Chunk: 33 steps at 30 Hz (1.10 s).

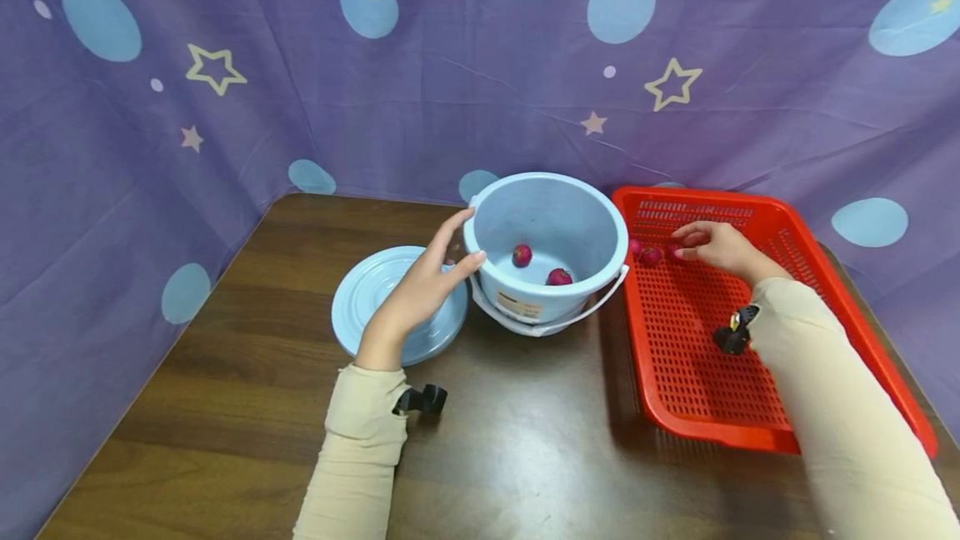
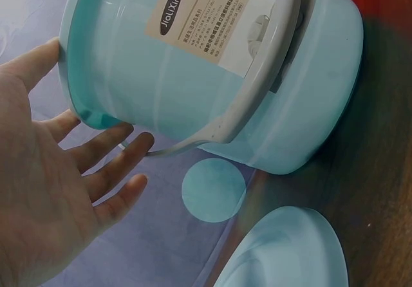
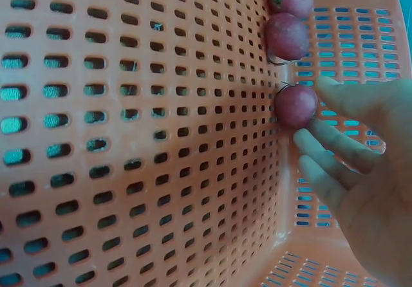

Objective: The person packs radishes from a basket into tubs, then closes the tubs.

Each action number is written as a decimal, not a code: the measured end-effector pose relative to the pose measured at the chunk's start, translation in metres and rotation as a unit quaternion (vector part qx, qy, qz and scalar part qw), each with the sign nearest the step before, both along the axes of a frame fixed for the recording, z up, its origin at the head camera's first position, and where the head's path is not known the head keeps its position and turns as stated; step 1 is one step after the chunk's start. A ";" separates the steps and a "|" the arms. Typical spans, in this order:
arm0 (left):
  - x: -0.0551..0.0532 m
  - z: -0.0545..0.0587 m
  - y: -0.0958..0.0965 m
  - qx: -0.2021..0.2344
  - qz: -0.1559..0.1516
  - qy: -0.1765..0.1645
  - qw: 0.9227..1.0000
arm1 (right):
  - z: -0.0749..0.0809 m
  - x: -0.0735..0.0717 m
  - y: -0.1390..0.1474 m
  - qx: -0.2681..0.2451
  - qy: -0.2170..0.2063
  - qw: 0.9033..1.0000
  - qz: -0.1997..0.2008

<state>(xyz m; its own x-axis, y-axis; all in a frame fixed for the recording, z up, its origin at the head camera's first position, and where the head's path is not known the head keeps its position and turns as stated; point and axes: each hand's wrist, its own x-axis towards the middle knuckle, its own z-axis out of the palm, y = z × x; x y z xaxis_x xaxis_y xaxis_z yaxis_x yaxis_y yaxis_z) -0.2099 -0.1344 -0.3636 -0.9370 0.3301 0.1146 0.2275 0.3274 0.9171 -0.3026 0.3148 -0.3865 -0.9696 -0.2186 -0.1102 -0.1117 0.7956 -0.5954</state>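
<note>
My left hand [image 1: 422, 290] touches the rim of a light blue bucket [image 1: 551, 305] with its fingers spread. In the left wrist view the thumb meets the rim and the other fingers lie near the handle's end. Two red radishes, one farther back [image 1: 522, 255] and one in front [image 1: 559, 277], lie at the bucket's bottom. Inside a red plastic basket [image 1: 712, 430] is my right hand [image 1: 723, 250]. Its thumb and fingers are parted around a radish [image 3: 296, 105] resting against the basket wall. Two more radishes [image 3: 287, 37] lie beside that one.
A light blue lid [image 1: 352, 307] lies on the wooden table [image 1: 510, 440], left of the bucket and partly behind my left hand. The bucket's white handle [image 1: 577, 319] hangs down in front. Behind the table hangs a purple patterned cloth [image 1: 450, 90].
</note>
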 end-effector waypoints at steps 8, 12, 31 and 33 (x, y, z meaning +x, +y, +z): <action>0.001 0.001 0.001 -0.010 0.006 0.005 1.000 | -0.007 -0.003 0.000 0.019 0.006 1.000 0.016; 0.000 0.000 0.000 -0.013 0.006 0.009 1.000 | -0.010 -0.003 0.001 0.025 0.013 1.000 0.010; 0.000 0.000 0.001 -0.010 0.002 0.013 1.000 | 0.019 0.006 0.000 0.046 0.043 0.997 0.031; -0.001 0.000 0.001 -0.007 0.001 0.013 1.000 | 0.026 0.010 0.000 0.044 0.045 0.997 0.036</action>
<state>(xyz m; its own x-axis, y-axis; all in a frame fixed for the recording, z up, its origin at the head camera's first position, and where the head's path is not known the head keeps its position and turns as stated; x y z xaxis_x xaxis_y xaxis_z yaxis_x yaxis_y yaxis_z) -0.2106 -0.1335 -0.3637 -0.9342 0.3304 0.1345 0.2510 0.3410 0.9059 -0.2926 0.3148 -0.3609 -0.9585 -0.2815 -0.0459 -0.2200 0.8322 -0.5089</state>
